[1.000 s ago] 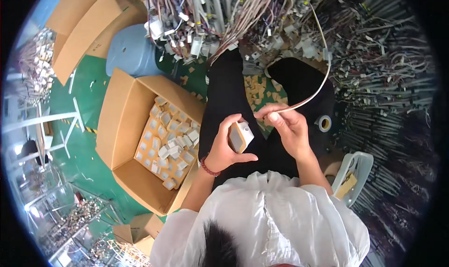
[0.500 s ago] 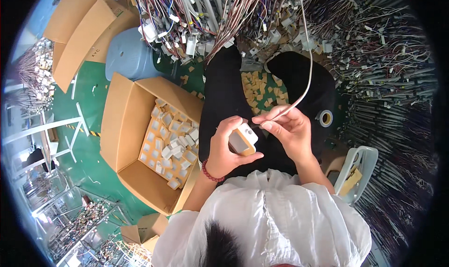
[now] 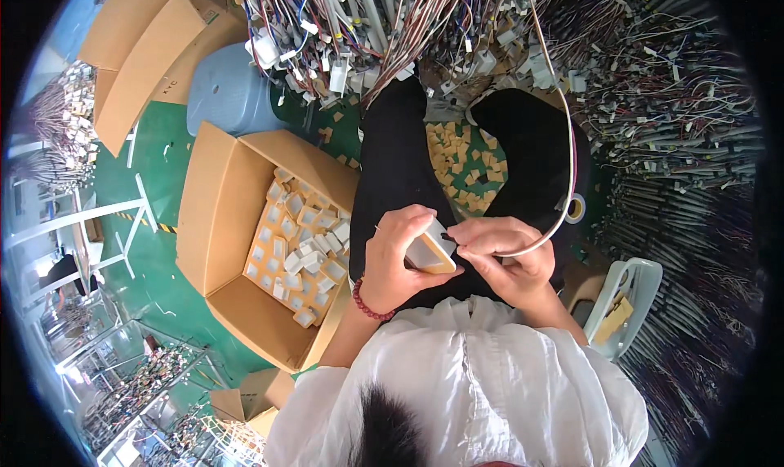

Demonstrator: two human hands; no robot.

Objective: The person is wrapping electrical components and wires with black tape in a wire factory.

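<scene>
In front of my lap, my left hand (image 3: pixel 392 259) grips a small white box-shaped housing (image 3: pixel 428 254) with a tan rim, its fingers on the upper side and its thumb below. Close on the right, my right hand (image 3: pixel 516 263) pinches the end of a pale cable (image 3: pixel 569 152) between thumb and fingers. A dark tip at that end meets the housing's right side; my fingertips hide whether it is inside. From my right hand the cable arcs up to the wire bundles at the top.
An open cardboard box (image 3: pixel 214 214) on my left holds many white and tan housings (image 3: pixel 306 250). Behind it stands a blue-grey stool (image 3: pixel 229 91). Thick wire bundles (image 3: pixel 686 99) line the top and right. A clear bin (image 3: pixel 641 291) and a tape roll (image 3: pixel 576 209) are at right.
My right hand has brought the cable end against the housing. The housing has turned in my left hand, so its holed face shows less. The cable's arc has swung to the right.
</scene>
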